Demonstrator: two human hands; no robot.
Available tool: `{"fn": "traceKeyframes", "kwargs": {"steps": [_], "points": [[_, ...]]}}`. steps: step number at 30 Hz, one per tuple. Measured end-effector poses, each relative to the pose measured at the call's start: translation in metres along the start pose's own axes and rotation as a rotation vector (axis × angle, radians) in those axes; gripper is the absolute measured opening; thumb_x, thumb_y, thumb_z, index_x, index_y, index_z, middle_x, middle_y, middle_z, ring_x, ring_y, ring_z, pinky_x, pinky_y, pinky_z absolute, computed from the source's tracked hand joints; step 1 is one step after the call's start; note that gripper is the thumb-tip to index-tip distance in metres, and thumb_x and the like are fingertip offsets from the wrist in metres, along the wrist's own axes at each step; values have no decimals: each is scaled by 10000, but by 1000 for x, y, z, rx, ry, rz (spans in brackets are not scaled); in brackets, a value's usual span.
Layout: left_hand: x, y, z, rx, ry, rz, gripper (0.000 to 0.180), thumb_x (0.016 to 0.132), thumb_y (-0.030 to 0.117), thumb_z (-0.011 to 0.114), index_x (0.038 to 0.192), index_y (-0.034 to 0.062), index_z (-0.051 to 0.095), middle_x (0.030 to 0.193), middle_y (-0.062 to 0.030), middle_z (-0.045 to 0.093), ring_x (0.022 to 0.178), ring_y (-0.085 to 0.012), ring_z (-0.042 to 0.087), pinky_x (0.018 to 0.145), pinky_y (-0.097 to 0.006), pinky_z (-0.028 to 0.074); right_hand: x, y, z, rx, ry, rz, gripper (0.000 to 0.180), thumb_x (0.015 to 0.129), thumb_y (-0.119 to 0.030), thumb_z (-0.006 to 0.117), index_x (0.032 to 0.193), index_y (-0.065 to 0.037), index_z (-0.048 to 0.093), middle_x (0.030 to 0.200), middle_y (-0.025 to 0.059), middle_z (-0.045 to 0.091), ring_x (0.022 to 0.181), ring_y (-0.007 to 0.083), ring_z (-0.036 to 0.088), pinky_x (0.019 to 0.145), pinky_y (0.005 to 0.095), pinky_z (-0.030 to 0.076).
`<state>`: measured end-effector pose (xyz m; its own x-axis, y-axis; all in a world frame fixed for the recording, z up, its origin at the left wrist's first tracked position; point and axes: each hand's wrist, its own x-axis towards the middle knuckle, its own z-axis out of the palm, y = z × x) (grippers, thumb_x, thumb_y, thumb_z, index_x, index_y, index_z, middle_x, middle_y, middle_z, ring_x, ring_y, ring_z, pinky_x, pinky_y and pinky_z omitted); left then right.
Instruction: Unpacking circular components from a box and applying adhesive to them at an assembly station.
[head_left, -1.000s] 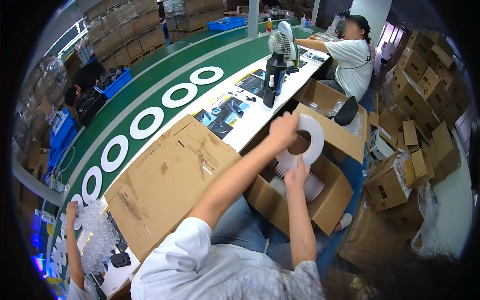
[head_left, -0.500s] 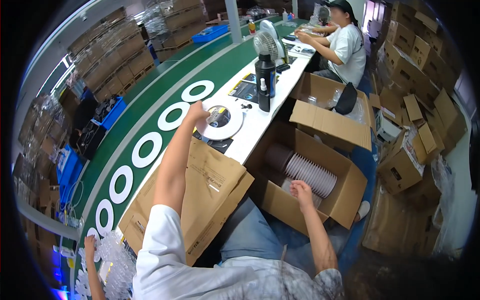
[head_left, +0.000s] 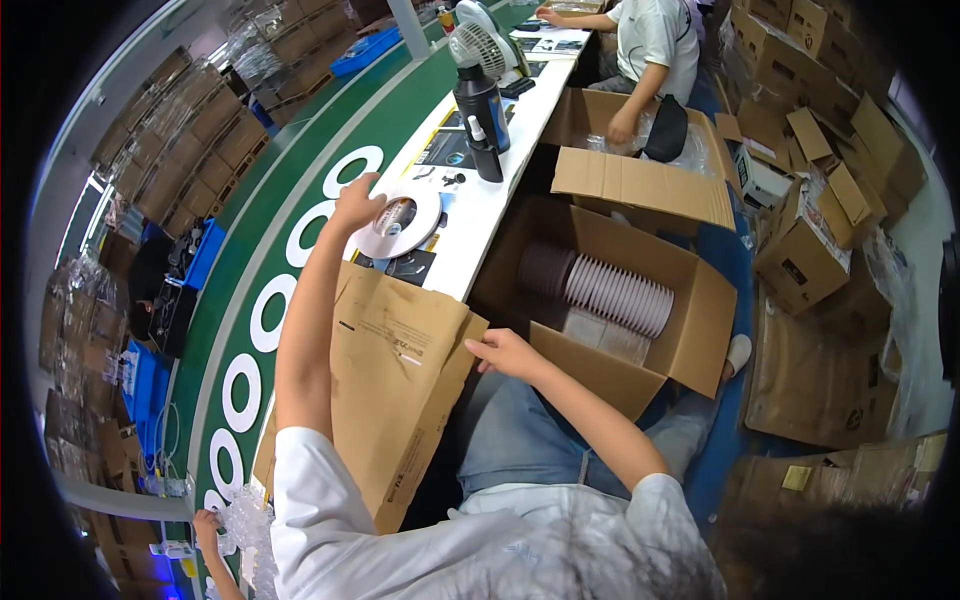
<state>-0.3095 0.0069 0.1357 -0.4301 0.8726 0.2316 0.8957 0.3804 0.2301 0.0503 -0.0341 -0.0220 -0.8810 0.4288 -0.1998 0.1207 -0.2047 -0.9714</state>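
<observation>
My left hand (head_left: pixel 358 206) reaches far forward, its fingers closed on the left rim of a flat white ring (head_left: pixel 424 212). The ring is over the white worktop; printed dark sheets show through its hole and beside it. My right hand (head_left: pixel 507 354) is beside the right edge of a brown cardboard piece (head_left: pixel 395 350), fingers loosely apart, with nothing visible in them. Right of it stands an open carton (head_left: pixel 597 388) with a stack of pale rings (head_left: pixel 620 293) on their edges and a dark round part (head_left: pixel 546 269) at the stack's left end.
Several white rings (head_left: pixel 241 392) line the green conveyor belt (head_left: pixel 300 180). A black bottle (head_left: pixel 480 105), a small spray bottle (head_left: pixel 484 152) and a fan (head_left: pixel 480 48) stand on the worktop. A co-worker's hand (head_left: pixel 622 127) reaches into another carton; another person's hand (head_left: pixel 207 527) shows lower left.
My right hand has moved left, from over the carton of rings to the cardboard's edge. My left hand still grips the ring. The co-worker's arm now reaches into the far carton. The view has shifted.
</observation>
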Motion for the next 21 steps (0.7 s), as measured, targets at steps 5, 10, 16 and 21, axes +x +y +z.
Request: {"fn": "traceKeyframes", "kwargs": {"steps": [5, 10, 16, 21], "points": [[-14, 29, -6, -97, 241, 303, 334, 747, 161, 614, 1069, 71, 630, 1068, -174, 630, 1019, -361, 566, 895, -407, 452, 11, 3, 15, -48, 82, -49, 404, 896, -368, 596, 911, 31, 662, 754, 67, 660, 617, 120, 607, 597, 257, 492], [-55, 158, 9, -112, 211, 661, 148, 705, 37, 623, 853, 47, 630, 881, -140, 591, 879, -334, 537, 788, -406, 439, 1, 20, -12, 100, 55, 23, 480, 919, -440, 524, 997, 18, 644, 880, 95, 665, 685, 143, 625, 628, 273, 503], [-81, 307, 130, 76, -139, 1006, 169, 699, 207, 608, 799, 72, 628, 796, -129, 602, 799, -328, 585, 709, -419, 472, -13, 87, -118, 131, 484, -10, 260, 935, -248, 503, 1023, -38, 630, 891, 69, 656, 726, 130, 616, 654, 247, 495], [-73, 322, 352, -256, -685, 558, 297, 770, 285, 569, 835, 13, 670, 854, -234, 653, 832, -400, 624, 723, -440, 502, -68, 161, -206, -713, 1037, 93, 245, 835, -224, 537, 891, -17, 655, 975, 229, 618, 913, 385, 575, 830, 457, 454]]}}
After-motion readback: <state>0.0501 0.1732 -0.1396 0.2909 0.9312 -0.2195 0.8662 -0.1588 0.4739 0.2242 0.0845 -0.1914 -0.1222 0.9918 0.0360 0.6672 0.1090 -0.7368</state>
